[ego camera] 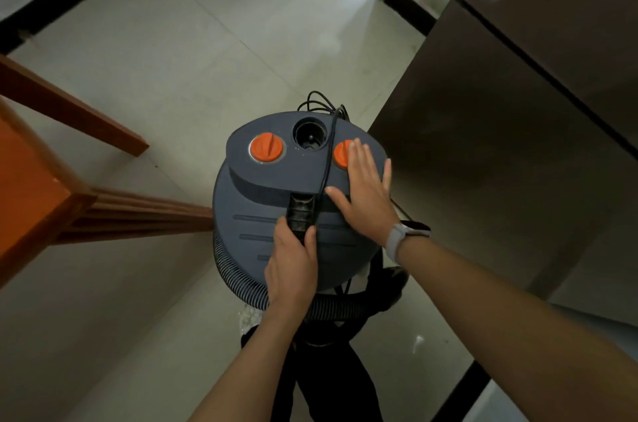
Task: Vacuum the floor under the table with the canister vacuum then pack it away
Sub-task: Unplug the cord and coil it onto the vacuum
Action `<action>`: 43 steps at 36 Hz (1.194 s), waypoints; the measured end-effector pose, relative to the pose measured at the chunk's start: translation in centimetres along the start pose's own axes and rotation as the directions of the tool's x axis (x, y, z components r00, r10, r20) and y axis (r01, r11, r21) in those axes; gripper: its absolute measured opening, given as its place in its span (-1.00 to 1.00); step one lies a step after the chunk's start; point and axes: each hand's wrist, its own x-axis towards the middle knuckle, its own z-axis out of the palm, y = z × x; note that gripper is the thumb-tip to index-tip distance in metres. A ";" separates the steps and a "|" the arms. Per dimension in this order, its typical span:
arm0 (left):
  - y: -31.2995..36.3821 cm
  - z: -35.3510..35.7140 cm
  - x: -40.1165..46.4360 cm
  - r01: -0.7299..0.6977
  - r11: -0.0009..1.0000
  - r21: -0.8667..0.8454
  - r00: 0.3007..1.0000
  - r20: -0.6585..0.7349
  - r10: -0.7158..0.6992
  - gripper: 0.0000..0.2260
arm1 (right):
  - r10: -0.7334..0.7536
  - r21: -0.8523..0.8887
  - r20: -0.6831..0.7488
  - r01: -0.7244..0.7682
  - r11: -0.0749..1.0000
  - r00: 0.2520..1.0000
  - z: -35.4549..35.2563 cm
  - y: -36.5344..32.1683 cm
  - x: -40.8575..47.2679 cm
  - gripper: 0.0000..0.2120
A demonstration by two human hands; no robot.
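The canister vacuum point(255, 214) stands upright on the tiled floor below me, a grey-blue drum seen from above with two orange knobs point(266, 147) and an open round port on its lid. My left hand point(291, 266) grips the black carry handle at the lid's middle. My right hand point(364, 193), a white watch on its wrist, lies flat with straight fingers on the lid's right side, partly over the right orange knob. A black power cord point(326, 159) runs across the lid. The ribbed hose point(234, 276) is coiled around the drum's near side.
An orange-brown wooden table point(31, 200) with its leg and rails stands at the left, close to the vacuum. A tall dark brown cabinet or fridge point(500, 131) fills the right. A black skirting board lines the far left wall. A doorway opens at the top.
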 end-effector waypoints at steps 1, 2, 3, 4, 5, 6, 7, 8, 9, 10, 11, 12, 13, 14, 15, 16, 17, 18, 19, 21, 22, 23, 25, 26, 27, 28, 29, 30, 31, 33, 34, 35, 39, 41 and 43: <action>0.2 0.0 0.4 -0.001 1.000 0.001 1.000 -0.001 0.001 -0.54 | -0.002 0.001 0.006 0.002 1.000 1.000 -0.1 0.1 0.5 -0.23; 0.3 -0.1 0.8 -0.002 1.000 0.005 1.000 -0.002 0.002 -0.54 | -0.005 0.003 0.015 0.005 1.000 1.000 -0.3 0.2 0.9 -0.22; 0.4 -0.1 1.1 -0.006 1.000 0.012 1.000 -0.008 0.006 -0.54 | -0.008 0.005 0.026 0.008 1.000 1.000 -0.4 0.2 1.4 -0.22; 0.5 -0.2 1.4 -0.009 1.000 0.020 1.000 -0.015 0.010 -0.53 | -0.011 0.006 0.039 0.011 1.000 0.999 -0.5 0.2 1.8 -0.21; 0.6 -0.3 1.6 -0.011 1.000 0.030 1.000 -0.023 0.011 -0.53 | -0.014 0.006 0.049 0.014 1.000 0.999 -0.6 0.2 2.1 -0.20; 0.6 -0.4 1.8 -0.008 0.999 0.040 1.000 -0.030 0.009 -0.53 | -0.020 0.007 0.053 0.019 1.000 0.998 -0.6 0.1 2.2 -0.20; 0.5 -0.7 2.0 -0.006 0.999 0.052 0.999 -0.034 0.008 -0.52 | -0.025 0.011 0.054 0.024 1.000 0.998 -0.7 -0.1 2.4 -0.20; 0.5 -1.0 2.1 -0.006 0.998 0.062 0.999 -0.036 0.008 -0.52 | -0.028 0.017 0.057 0.027 0.999 0.998 -0.7 -0.4 2.5 -0.20; 0.4 -1.3 2.3 -0.008 0.997 0.072 0.999 -0.035 0.011 -0.52 | -0.031 0.023 0.064 0.030 0.999 0.997 -0.7 -0.7 2.8 -0.20; 0.3 -1.5 2.6 -0.007 0.997 0.079 0.999 -0.035 0.009 -0.53 | -0.034 0.027 0.075 0.032 0.999 0.997 -0.7 -1.0 3.2 -0.21; 0.3 -1.8 2.9 0.001 0.996 0.085 0.999 -0.036 0.002 -0.53 | -0.035 0.029 0.085 0.033 0.999 0.996 -0.8 -1.3 3.6 -0.21; 0.4 -2.0 3.2 0.009 0.996 0.087 0.999 -0.037 -0.005 -0.53 | -0.035 0.026 0.095 0.033 0.999 0.995 -0.9 -1.6 4.0 -0.21; 0.5 -2.2 3.5 0.010 0.996 0.085 0.999 -0.040 -0.006 -0.53 | -0.036 0.021 0.101 0.034 0.999 0.994 -0.9 -1.8 4.5 -0.21; 0.5 -2.3 3.9 0.003 0.997 0.082 0.999 -0.044 0.000 -0.53 | -0.038 0.015 0.105 0.036 0.999 0.994 -1.0 -2.0 5.0 -0.21; 0.7 -2.5 4.3 -0.007 0.997 0.077 0.999 -0.046 0.010 -0.53 | -0.041 0.012 0.105 0.040 0.999 0.994 -1.1 -2.3 5.6 -0.21; 0.8 -2.7 4.7 -0.014 0.997 0.074 0.999 -0.045 0.017 -0.52 | -0.043 0.011 0.103 0.042 0.999 0.994 -1.2 -2.5 6.2 -0.21; 0.9 -2.9 5.2 -0.019 0.997 0.071 0.999 -0.040 0.022 -0.52 | -0.043 0.012 0.099 0.042 0.999 0.994 -1.3 -2.7 6.8 -0.21; 1.1 -3.2 5.8 -0.024 0.998 0.066 0.999 -0.032 0.026 -0.52 | -0.041 0.012 0.091 0.040 0.999 0.995 -1.4 -2.8 7.4 -0.20; 1.2 -3.5 6.5 -0.033 0.998 0.060 0.999 -0.024 0.034 -0.52 | -0.039 0.009 0.078 0.039 0.999 0.996 -1.4 -2.9 7.9 -0.20; 1.5 -4.1 8.0 -0.062 0.997 0.051 0.998 -0.006 0.062 -0.51 | -0.036 -0.010 0.043 0.036 0.999 0.998 -1.5 -3.0 9.0 -0.20; 1.6 -4.3 8.8 -0.078 0.996 0.049 0.997 0.003 0.078 -0.51 | -0.032 -0.021 0.023 0.033 0.999 0.999 -1.5 -3.0 9.5 -0.21; 1.8 -4.6 9.6 -0.094 0.994 0.050 0.996 0.012 0.093 -0.51 | -0.026 -0.028 0.004 0.026 0.999 1.000 -1.6 -3.0 10.0 -0.21; 2.4 -5.0 11.2 -0.119 0.991 0.057 0.993 0.028 0.118 -0.51 | -0.003 -0.038 -0.023 0.002 0.999 1.000 -2.0 -3.0 11.2 -0.21; 2.7 -5.3 12.0 -0.133 0.989 0.065 0.991 0.033 0.131 -0.51 | 0.012 -0.042 -0.031 -0.013 0.999 0.999 -2.3 -3.1 11.9 -0.21; 3.0 -5.5 12.8 -0.149 0.986 0.073 0.989 0.034 0.147 -0.51 | 0.026 -0.045 -0.038 -0.027 0.999 0.999 -2.5 -3.2 12.6 -0.21; 3.4 -5.8 13.6 -0.167 0.983 0.079 0.986 0.036 0.165 -0.52 | 0.039 -0.048 -0.044 -0.041 0.998 0.998 -2.8 -3.2 13.4 -0.21; 3.8 -6.0 14.3 -0.186 0.979 0.082 0.982 0.038 0.183 -0.52 | 0.052 -0.053 -0.050 -0.054 0.997 0.997 -3.0 -3.3 14.1 -0.21; 4.2 -6.2 15.1 -0.203 0.975 0.086 0.979 0.040 0.200 -0.52 | 0.062 -0.057 -0.057 -0.065 0.996 0.996 -3.2 -3.3 14.8 -0.21; 4.6 -6.4 15.8 -0.219 0.971 0.097 0.976 0.040 0.216 -0.52 | 0.073 -0.055 -0.063 -0.076 0.996 0.995 -3.4 -3.3 15.6 -0.21; 5.5 -6.9 17.3 -0.248 0.961 0.119 0.968 0.056 0.243 -0.49 | 0.100 -0.024 -0.072 -0.102 0.995 0.992 -3.9 -3.3 17.0 -0.22; 5.9 -7.2 18.1 -0.261 0.957 0.123 0.964 0.074 0.254 -0.48 | 0.113 -0.011 -0.075 -0.115 0.993 0.991 -4.2 -3.3 17.7 -0.22; 6.4 -7.4 18.8 -0.273 0.954 0.124 0.960 0.097 0.262 -0.47 | 0.126 -0.005 -0.077 -0.127 0.992 0.989 -4.5 -3.3 18.4 -0.22; 8.2 -8.3 21.8 -0.315 0.939 0.136 0.942 0.167 0.292 -0.45 | 0.174 0.004 -0.077 -0.174 0.985 0.982 -5.7 -3.1 21.0 -0.21; 9.2 -8.7 23.3 -0.330 0.930 0.160 0.933 0.206 0.295 -0.42 | 0.202 0.017 -0.077 -0.201 0.979 0.976 -6.4 -3.1 22.3 -0.20; 10.2 -9.2 24.9 -0.337 0.927 0.165 0.925 0.244 0.292 -0.41 | 0.227 0.006 -0.063 -0.227 0.974 0.972 -7.2 -3.0 23.8 -0.19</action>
